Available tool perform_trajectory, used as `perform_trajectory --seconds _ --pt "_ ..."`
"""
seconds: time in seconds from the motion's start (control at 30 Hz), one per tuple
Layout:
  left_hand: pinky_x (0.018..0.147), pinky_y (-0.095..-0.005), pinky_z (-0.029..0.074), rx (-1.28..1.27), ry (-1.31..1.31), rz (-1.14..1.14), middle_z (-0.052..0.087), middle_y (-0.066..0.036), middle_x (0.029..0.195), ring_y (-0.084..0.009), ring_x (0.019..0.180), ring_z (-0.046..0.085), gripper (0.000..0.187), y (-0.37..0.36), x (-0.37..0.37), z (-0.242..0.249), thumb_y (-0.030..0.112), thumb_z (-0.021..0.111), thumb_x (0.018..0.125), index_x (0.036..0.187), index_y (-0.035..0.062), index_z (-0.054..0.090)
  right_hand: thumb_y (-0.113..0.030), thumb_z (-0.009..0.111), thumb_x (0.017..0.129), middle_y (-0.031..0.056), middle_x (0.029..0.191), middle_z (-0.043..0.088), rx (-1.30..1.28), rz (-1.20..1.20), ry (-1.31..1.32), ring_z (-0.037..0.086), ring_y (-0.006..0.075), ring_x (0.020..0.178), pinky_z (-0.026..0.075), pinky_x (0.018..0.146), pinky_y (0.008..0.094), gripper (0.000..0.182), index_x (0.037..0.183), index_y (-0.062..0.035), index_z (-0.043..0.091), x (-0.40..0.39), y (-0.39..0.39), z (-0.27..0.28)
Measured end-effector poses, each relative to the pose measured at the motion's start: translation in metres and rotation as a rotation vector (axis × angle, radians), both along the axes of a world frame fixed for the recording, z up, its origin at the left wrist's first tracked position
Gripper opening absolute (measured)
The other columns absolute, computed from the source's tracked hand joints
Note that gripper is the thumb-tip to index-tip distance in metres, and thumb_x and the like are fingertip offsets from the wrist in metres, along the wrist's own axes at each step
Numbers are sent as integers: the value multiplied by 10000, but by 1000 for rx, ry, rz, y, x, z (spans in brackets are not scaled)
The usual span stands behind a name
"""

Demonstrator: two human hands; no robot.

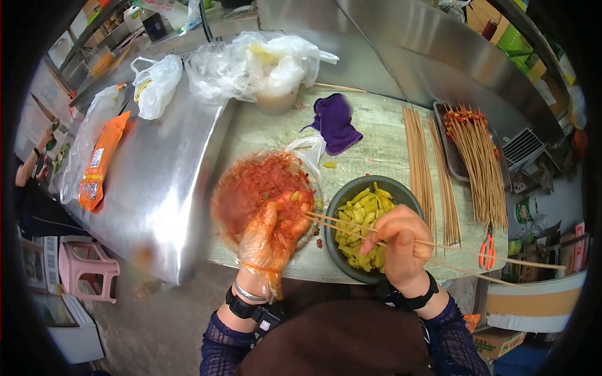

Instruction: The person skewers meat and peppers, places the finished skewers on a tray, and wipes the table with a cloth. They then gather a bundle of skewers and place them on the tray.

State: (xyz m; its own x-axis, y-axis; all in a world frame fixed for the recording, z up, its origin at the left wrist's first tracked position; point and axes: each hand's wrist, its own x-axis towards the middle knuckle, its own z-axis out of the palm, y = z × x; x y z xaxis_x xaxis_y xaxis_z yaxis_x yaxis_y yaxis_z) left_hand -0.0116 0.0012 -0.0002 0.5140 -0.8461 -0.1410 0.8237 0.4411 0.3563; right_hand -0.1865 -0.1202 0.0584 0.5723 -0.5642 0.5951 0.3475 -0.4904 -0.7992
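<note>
My left hand [274, 229], in a clear plastic glove smeared red, is at the near right side of a bowl of red marinated meat [248, 188]. Its fingers are curled together; what they hold is hidden, though a bit of green pepper [295, 196] shows by the fingertips. My right hand [401, 241] grips a few thin bamboo skewers [461, 249], whose left ends reach the left fingers. Beneath those skewers sits a dark green bowl [337, 254] of yellow-green pickled peppers [359, 210].
Loose bamboo skewers [419, 163] lie right of the bowls, beside a tray [442, 141] piled with loaded skewers [473, 156]. Orange-handled scissors [487, 250] rest at the table's right edge. Behind are a purple cloth [335, 122] and plastic bags [219, 69]. Another person's arm [31, 163] shows far left.
</note>
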Motion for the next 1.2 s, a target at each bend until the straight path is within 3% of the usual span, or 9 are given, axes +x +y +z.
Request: perform_trajectory --seconds 0.47,0.53,0.6,0.7,0.8,0.87,1.0,1.17,1.2 --pt "875 -377 543 208 -34 101 574 -190 1176 -291 1027 599 290 -4 -5 5 50 541 929 1197 -59 525 -227 513 954 94 761 605 -345 62 75 605 204 620 482 531 296 231 865 -34 605 16 4 0" --pt "867 -380 545 220 -87 104 580 -188 1167 -289 1016 606 292 -4 -3 -1 55 544 928 1196 -59 526 -126 631 839 95 801 599 -433 75 84 606 230 608 486 504 306 96 885 -49 598 18 3 -2" --pt "857 -382 550 235 -128 136 587 -184 1159 -287 1003 614 296 -6 -2 -4 58 548 927 1199 -57 524 -75 682 765 94 821 597 -499 94 112 608 241 618 488 507 308 163 902 -56 595 20 5 1" --pt "835 -386 557 242 -167 201 597 -174 1146 -286 984 623 303 -8 -4 -5 62 553 926 1205 -49 521 -182 574 891 97 797 625 -532 73 72 613 232 611 491 499 313 141 866 -47 603 28 11 -1" --pt "815 -388 562 229 -200 228 607 -165 1131 -283 971 629 308 -9 -7 -6 72 560 923 1208 -38 519 -105 633 809 97 825 625 -586 50 68 623 234 626 504 509 320 95 884 -52 608 32 14 -8" --pt "803 -390 566 246 -214 247 612 -160 1121 -281 955 635 312 -8 -5 -11 80 567 920 1208 -30 518 -117 699 749 73 871 577 -587 85 131 613 238 704 495 579 322 218 933 -71 592 32 17 -1" --pt "771 -374 569 179 -246 236 633 -134 1064 -263 895 646 263 -9 -5 -18 50 592 893 1144 -24 565 -101 658 806 66 879 547 -511 62 213 585 258 685 486 587 351 144 923 -46 594 44 24 -4" --pt "759 -346 567 222 -331 398 631 -132 1070 -251 923 636 255 -16 4 -11 87 586 913 1145 -16 561 -82 588 897 87 875 570 -216 60 214 601 176 685 473 621 257 139 1001 0 634 42 13 5" --pt "743 -332 569 255 -299 449 627 -109 1100 -246 948 632 270 -17 11 -9 112 573 925 1177 18 550 -94 581 906 87 888 589 68 120 264 613 170 710 484 651 255 152 1008 8 631 29 9 10"
